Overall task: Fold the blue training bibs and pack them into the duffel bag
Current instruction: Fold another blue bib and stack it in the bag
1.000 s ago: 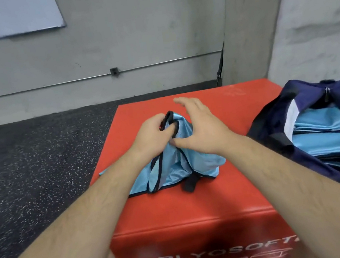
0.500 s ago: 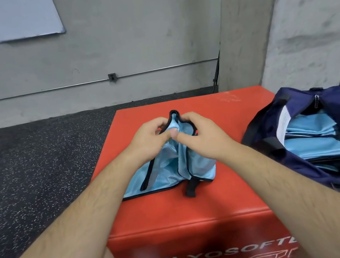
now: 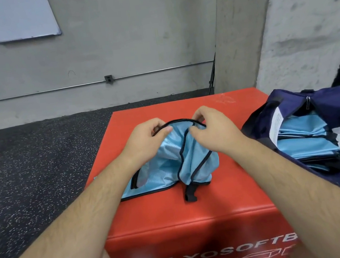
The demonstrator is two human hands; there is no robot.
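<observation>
Centre frame: my left hand (image 3: 146, 139) and right hand (image 3: 211, 131), together a sec ago, are now apart, both pinching the black trim of the bib (image 3: 170, 166) on the red worktop (image 3: 177, 212). I reckon it's being spread for the fold. Duffel bag (image 3: 327, 99) at right, part-packed.

Red box on the speckled floor

The soft red box (image 3: 221, 205) stands on the dark floor (image 3: 27, 173). A crumpled blue bib (image 3: 170, 164) with black edges lies near the middle of its top surface. A dark blue bag (image 3: 289, 103) touches the box's right edge.
</observation>
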